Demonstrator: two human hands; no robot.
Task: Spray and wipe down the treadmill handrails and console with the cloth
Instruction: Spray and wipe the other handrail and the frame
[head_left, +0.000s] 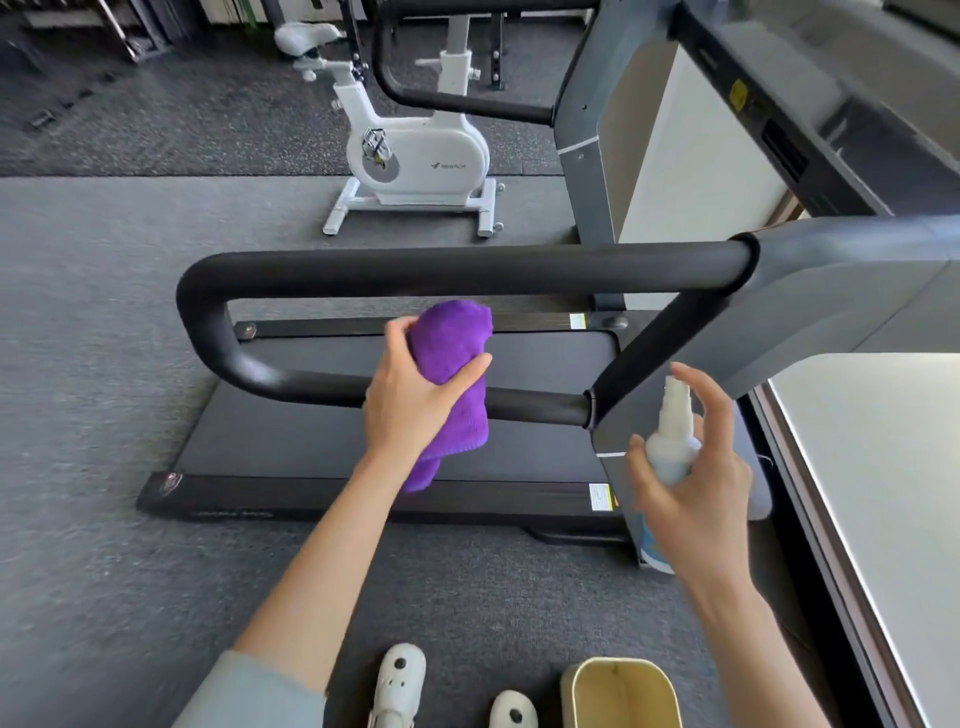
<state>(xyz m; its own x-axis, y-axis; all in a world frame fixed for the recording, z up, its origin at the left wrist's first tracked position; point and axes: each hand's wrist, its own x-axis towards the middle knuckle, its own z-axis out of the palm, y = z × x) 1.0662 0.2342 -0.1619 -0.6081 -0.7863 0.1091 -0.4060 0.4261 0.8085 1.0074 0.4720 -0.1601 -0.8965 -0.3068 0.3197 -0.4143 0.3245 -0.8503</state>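
A black padded handrail (467, 270) loops out from the grey treadmill frame (841, 291), with its lower bar (535, 406) running back toward the frame. My left hand (410, 400) grips a bunched purple cloth (452, 343) right at the lower bar, the cloth's tail hanging below it. My right hand (696, 478) holds a white spray bottle (672, 436) upright just right of the bar's end, fingers curled round its body and the index finger raised by the nozzle. The console is at the upper right, mostly out of frame.
The treadmill belt (363, 431) lies on grey carpet below the rail. A white exercise bike (415, 150) stands behind. A pale table edge (872, 467) is at the right. A beige bin (618, 691) and my white shoes (400, 680) are at the bottom.
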